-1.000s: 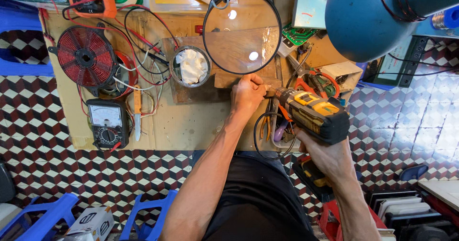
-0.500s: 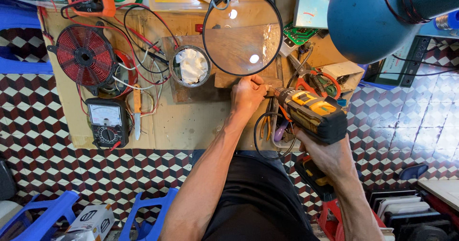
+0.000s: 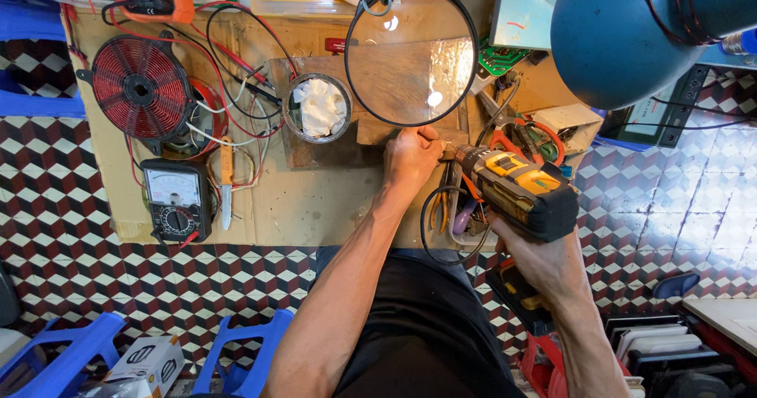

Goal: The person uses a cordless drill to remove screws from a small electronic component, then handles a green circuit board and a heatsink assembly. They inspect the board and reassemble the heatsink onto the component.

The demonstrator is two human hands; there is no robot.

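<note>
Checkered tile floor all around, and across it the tan worktop stretches out above both hands. Up and to the right of the right hand hangs a big blue lamp shade, filling the corner. Just above the left hand stands a round magnifying glass on its clip, its lower rim close over the fingers. Far left of the left hand sits a red copper coil, with red and black wires looping toward the middle. Now the yellow-and-black cordless drill: the right hand is wrapped tight around its grip, nose pointing left at the other hand. Below the coil, well left of the left hand, lies an analog multimeter. The left hand is curled closed, pressing on a wooden block right at the drill's tip; what it pinches, I cannot tell. Left of it, a small round tin holds white wadding.
</note>
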